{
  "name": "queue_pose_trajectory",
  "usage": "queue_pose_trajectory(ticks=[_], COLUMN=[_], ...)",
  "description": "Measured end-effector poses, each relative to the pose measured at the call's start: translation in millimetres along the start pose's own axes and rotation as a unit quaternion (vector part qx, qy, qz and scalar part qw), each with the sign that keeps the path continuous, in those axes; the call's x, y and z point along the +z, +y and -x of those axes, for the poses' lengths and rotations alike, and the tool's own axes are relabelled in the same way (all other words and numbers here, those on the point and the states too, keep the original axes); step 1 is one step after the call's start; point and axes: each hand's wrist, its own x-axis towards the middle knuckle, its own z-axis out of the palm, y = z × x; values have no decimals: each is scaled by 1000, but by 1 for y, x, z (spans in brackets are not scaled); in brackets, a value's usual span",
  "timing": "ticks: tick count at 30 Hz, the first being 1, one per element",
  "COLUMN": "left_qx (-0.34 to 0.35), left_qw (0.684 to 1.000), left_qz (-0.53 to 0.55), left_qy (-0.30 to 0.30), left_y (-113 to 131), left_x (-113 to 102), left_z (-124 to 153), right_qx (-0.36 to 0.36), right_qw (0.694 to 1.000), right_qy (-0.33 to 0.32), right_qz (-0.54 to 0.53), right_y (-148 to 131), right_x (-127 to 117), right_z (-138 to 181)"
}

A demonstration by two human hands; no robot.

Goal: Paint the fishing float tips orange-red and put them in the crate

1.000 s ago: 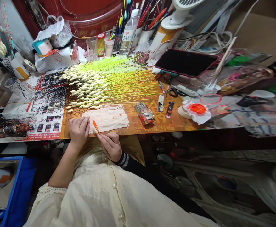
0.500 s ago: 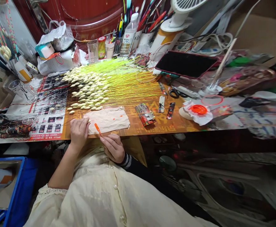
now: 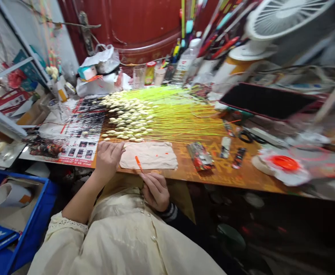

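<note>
Orange pointed stick [image 3: 138, 163] is sitting between the fingers [image 3: 148, 179] of the right hand [image 3: 155, 191], which are closing firmly on its lower end, and its tip is pointing up over the near edge of a beige cloth [image 3: 148, 156] lying on the wooden bench [image 3: 213, 179]. The left hand [image 3: 107, 160] is resting just beside the left edge of the cloth with its fingers curling, but whether they are holding some thin thing, it is not possible to tell. Just behind the cloth, many cream seed heads [image 3: 128, 118] on long yellow-green stems are lying together, near both hands. Further right, a red-patterned packet [image 3: 200, 156] and black-handled scissors [image 3: 246, 136] are lying on the bench, and a blue crate [image 3: 48, 194] is standing below it at left
</note>
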Motion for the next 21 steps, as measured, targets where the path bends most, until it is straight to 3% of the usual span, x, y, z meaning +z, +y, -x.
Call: queue_pose_trajectory(ticks=[5, 8, 11, 14, 19, 21], left_qx=[-25, -67, -109, -161, -293, -349], left_qw=[993, 982, 970, 952, 896, 869], left_qz=[-112, -177, -217, -253, -263, -254], left_qy=[-1, -23, -4, 52, 207, 242], left_y=[-27, -52, -81, -118, -210, -250], left_x=[-54, -99, -153, -210, -287, -308], left_z=[18, 35, 55, 79, 135, 162], right_qx=[-30, -30, -20, -4, -99, -44], right_qw=[999, 998, 997, 998, 990, 995], right_qy=[31, 58, 74, 68, 101, 90], right_qz=[3, -2, -18, -10, 21, -4], right_y=[2, 2, -3, -6, 7, 11], right_x=[-2, 2, 2, 1, 5, 6], right_z=[7, 7, 4, 0, -5, -1])
